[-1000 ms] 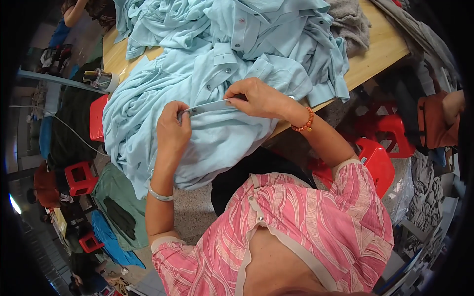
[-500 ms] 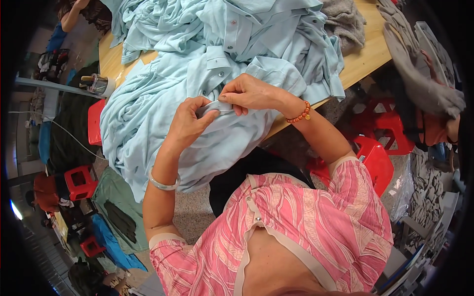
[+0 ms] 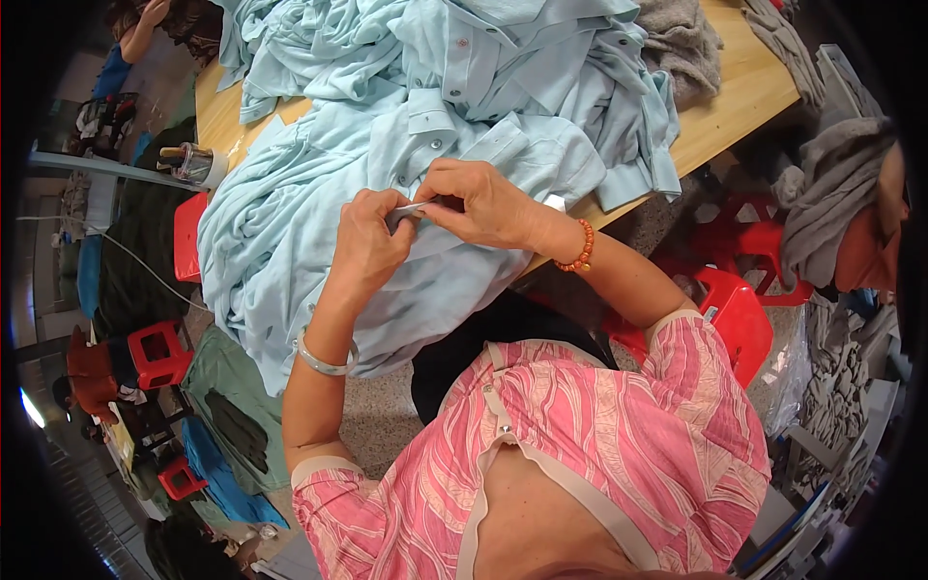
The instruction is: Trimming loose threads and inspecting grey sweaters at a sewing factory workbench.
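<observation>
Well, closest in, your pink top is filling the lower part of the view, and both your forearms are reaching forward from it, a pale bangle circling the left wrist and a bead bracelet the right. Your left hand and right hand are nearly meeting over the cloth, thumbs and forefingers closing on a thin blue edge between them. You seem to be working that edge by fingertip, and the next move looks to be calling for a fine, steady pinch from both sides; your fingers are hiding the exact spot.

The edge is sitting just above a pale blue pile, which is spreading over the table and hanging off its near side. Beyond your hands, a button is showing on a placket, and at the table's left a cup is holding several slim tools, too small to identify. A clear bag is lying at right; you cannot be sure what it is containing.

Farther off, red stools are standing on both sides, grey cloth is resting beyond the pile, and a co-worker's hand is showing at upper left.
</observation>
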`<state>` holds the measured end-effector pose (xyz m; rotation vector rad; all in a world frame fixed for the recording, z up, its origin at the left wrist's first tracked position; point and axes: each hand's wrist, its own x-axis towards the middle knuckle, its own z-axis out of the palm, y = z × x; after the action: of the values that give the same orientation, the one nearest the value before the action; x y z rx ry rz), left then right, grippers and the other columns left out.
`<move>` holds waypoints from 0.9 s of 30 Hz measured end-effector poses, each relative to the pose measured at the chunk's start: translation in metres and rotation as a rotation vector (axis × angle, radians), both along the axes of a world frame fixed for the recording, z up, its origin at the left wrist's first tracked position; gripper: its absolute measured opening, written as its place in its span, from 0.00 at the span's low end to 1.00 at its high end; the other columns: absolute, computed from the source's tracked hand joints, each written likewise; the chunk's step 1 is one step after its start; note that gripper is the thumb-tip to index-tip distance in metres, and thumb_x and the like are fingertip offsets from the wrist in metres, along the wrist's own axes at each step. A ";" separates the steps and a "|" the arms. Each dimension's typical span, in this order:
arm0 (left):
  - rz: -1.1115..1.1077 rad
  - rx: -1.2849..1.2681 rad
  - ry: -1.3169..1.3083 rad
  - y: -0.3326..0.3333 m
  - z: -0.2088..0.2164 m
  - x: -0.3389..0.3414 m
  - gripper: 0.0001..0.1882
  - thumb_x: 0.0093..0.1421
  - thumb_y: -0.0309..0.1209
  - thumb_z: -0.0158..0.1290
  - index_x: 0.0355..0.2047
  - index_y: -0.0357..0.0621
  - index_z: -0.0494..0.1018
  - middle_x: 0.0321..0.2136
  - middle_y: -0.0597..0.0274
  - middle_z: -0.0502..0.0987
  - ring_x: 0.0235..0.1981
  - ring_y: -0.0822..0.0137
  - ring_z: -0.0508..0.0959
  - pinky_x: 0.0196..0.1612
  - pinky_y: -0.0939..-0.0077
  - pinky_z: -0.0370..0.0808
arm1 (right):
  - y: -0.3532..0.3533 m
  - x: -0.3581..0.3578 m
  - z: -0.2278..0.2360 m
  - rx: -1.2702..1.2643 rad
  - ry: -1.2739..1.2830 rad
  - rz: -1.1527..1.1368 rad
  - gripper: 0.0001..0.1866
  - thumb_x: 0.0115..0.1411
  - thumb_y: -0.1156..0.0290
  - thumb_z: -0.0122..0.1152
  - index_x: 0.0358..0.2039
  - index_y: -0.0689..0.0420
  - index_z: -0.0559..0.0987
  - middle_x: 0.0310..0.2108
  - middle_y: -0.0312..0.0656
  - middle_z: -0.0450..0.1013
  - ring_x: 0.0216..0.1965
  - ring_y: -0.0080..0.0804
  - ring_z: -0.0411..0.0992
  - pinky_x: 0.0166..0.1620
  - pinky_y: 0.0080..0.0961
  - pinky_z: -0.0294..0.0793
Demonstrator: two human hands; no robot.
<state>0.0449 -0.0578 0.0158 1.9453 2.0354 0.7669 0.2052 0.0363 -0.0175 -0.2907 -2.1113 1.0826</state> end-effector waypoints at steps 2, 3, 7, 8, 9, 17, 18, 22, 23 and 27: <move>0.015 -0.046 0.022 0.001 0.004 -0.001 0.08 0.48 0.27 0.56 0.28 0.36 0.75 0.21 0.53 0.73 0.23 0.60 0.71 0.29 0.70 0.68 | 0.002 -0.001 -0.004 0.018 -0.001 -0.024 0.06 0.50 0.74 0.59 0.27 0.64 0.76 0.26 0.47 0.71 0.27 0.45 0.71 0.32 0.33 0.70; 0.034 -0.092 0.045 0.001 0.005 -0.002 0.09 0.49 0.27 0.55 0.30 0.36 0.75 0.21 0.53 0.74 0.23 0.61 0.72 0.29 0.70 0.69 | 0.002 -0.002 -0.005 0.019 -0.019 -0.025 0.06 0.50 0.74 0.59 0.27 0.64 0.76 0.26 0.48 0.71 0.28 0.45 0.72 0.33 0.34 0.71; -0.010 -0.119 -0.319 0.008 -0.006 -0.023 0.12 0.53 0.28 0.52 0.36 0.34 0.75 0.23 0.52 0.77 0.23 0.62 0.74 0.29 0.71 0.70 | 0.004 -0.002 -0.003 -0.023 -0.075 -0.031 0.06 0.50 0.74 0.58 0.27 0.64 0.76 0.27 0.50 0.73 0.30 0.47 0.73 0.36 0.35 0.72; 0.030 -0.158 -0.336 0.012 -0.006 -0.027 0.14 0.54 0.29 0.51 0.39 0.34 0.74 0.24 0.52 0.78 0.23 0.63 0.76 0.30 0.72 0.70 | 0.004 -0.002 -0.003 -0.022 -0.074 -0.033 0.06 0.50 0.74 0.58 0.27 0.64 0.76 0.27 0.50 0.73 0.30 0.47 0.73 0.36 0.35 0.72; 0.074 -0.198 -0.353 0.015 -0.005 -0.030 0.15 0.56 0.30 0.49 0.41 0.33 0.74 0.25 0.52 0.78 0.24 0.64 0.77 0.30 0.73 0.71 | 0.004 -0.003 -0.005 0.002 -0.099 -0.026 0.06 0.49 0.74 0.58 0.27 0.64 0.76 0.27 0.50 0.73 0.31 0.48 0.73 0.37 0.35 0.72; 0.268 -0.102 0.245 0.041 -0.011 -0.009 0.10 0.54 0.30 0.51 0.35 0.41 0.78 0.22 0.52 0.77 0.26 0.57 0.78 0.31 0.67 0.72 | 0.000 0.001 -0.013 0.054 -0.078 -0.032 0.06 0.49 0.76 0.60 0.28 0.63 0.75 0.25 0.46 0.72 0.26 0.42 0.72 0.31 0.31 0.70; 0.287 -0.162 0.251 0.041 -0.009 -0.009 0.10 0.54 0.31 0.51 0.33 0.41 0.77 0.25 0.51 0.78 0.29 0.53 0.78 0.34 0.63 0.72 | 0.000 0.000 -0.013 0.075 -0.057 -0.040 0.06 0.50 0.76 0.60 0.28 0.63 0.75 0.25 0.46 0.71 0.26 0.43 0.72 0.31 0.31 0.70; 0.242 -0.232 0.192 0.042 -0.009 -0.013 0.07 0.52 0.30 0.51 0.29 0.41 0.76 0.27 0.49 0.78 0.33 0.48 0.77 0.35 0.59 0.72 | -0.002 -0.001 -0.014 0.117 -0.042 -0.049 0.05 0.51 0.77 0.59 0.29 0.63 0.74 0.26 0.47 0.70 0.28 0.44 0.71 0.32 0.32 0.70; 0.245 -0.230 0.195 0.042 -0.011 -0.015 0.07 0.52 0.30 0.51 0.29 0.41 0.76 0.27 0.49 0.78 0.33 0.48 0.77 0.35 0.59 0.72 | -0.003 -0.002 -0.013 0.120 -0.039 -0.047 0.05 0.51 0.77 0.59 0.29 0.63 0.74 0.26 0.47 0.70 0.28 0.44 0.71 0.32 0.32 0.70; 0.126 -0.158 -0.034 0.043 -0.004 -0.013 0.07 0.53 0.28 0.54 0.27 0.35 0.73 0.19 0.60 0.75 0.22 0.67 0.75 0.28 0.75 0.70 | -0.002 0.000 -0.008 0.112 -0.015 -0.064 0.05 0.50 0.79 0.58 0.29 0.63 0.73 0.27 0.47 0.68 0.29 0.45 0.71 0.32 0.33 0.69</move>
<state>0.0317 -0.0151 0.0114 1.7219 2.1444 0.6382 0.2051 0.0345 -0.0255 -0.3110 -2.1517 0.9235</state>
